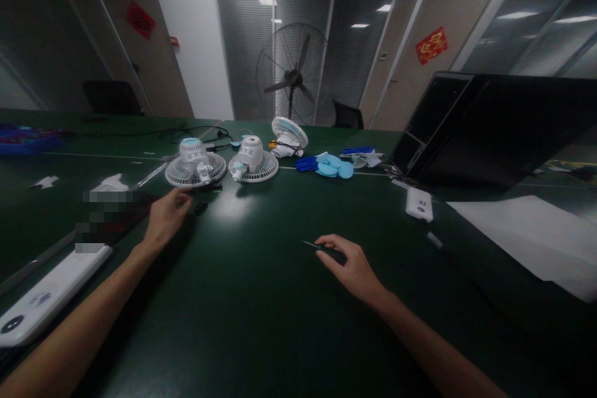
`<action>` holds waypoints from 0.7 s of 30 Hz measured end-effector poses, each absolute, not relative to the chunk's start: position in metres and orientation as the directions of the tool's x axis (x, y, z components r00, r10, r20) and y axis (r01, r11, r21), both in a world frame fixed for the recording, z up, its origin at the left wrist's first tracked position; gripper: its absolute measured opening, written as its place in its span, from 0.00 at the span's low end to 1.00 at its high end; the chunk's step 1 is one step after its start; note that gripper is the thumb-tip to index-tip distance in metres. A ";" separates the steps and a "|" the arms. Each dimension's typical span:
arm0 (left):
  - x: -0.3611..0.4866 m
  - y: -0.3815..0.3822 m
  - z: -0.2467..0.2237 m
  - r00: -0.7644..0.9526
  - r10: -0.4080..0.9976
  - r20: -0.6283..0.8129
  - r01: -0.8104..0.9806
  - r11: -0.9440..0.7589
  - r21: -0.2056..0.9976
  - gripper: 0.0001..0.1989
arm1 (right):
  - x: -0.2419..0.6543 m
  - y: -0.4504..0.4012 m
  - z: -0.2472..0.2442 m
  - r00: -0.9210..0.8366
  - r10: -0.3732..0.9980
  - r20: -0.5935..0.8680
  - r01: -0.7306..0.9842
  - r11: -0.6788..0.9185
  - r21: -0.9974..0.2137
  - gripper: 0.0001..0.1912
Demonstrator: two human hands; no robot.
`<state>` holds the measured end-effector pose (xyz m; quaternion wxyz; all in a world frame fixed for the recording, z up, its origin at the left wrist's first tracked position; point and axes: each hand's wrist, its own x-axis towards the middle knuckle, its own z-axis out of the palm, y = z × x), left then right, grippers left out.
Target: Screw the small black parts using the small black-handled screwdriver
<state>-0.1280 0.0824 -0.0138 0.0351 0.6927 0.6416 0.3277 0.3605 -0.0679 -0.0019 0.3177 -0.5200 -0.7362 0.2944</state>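
My right hand (347,261) is closed round the dark handle of a screwdriver (333,254), its thin metal shaft pointing left above the table. Further forward on the left, the fingers of my left hand (168,216) are curled together beside a small dark item (212,188); what they hold, if anything, is hidden. Just beyond that hand, a white fan head (194,161) rests grille-down with its motor housing up. A second white fan head (253,160) lies the same way to its right. A small black piece (201,208) sits near my left fingers.
Behind stands another white fan head (290,134), tilted. Light-blue fan blades (334,166) and blue gloves (306,163) lie right of it. A large black monitor (504,130) and white paper (536,239) occupy the right; a white device (51,295) lies by my left forearm.
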 end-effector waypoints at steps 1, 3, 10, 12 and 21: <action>-0.122 0.084 -0.013 -0.053 0.908 0.417 0.862 -0.169 0.477 0.25 | 0.361 -0.068 -0.002 -0.256 0.954 0.156 0.581 0.281 -0.764 0.13; -0.110 0.086 -0.013 -0.057 0.903 0.425 0.873 -0.161 0.460 0.24 | 0.361 -0.068 -0.002 -0.252 0.957 0.146 0.588 0.271 -0.762 0.13; -0.099 0.086 -0.021 -0.041 0.894 0.446 0.895 -0.166 0.415 0.22 | 0.361 -0.066 -0.003 -0.255 0.955 0.148 0.571 0.273 -0.774 0.13; -0.099 0.085 -0.020 -0.056 0.884 0.465 0.883 -0.173 0.436 0.22 | 0.361 -0.066 -0.003 -0.256 0.954 0.155 0.561 0.278 -0.780 0.12; -0.087 0.079 -0.015 -0.045 0.911 0.411 0.886 -0.153 0.438 0.24 | 0.360 -0.066 -0.002 -0.254 0.952 0.170 0.580 0.291 -0.761 0.12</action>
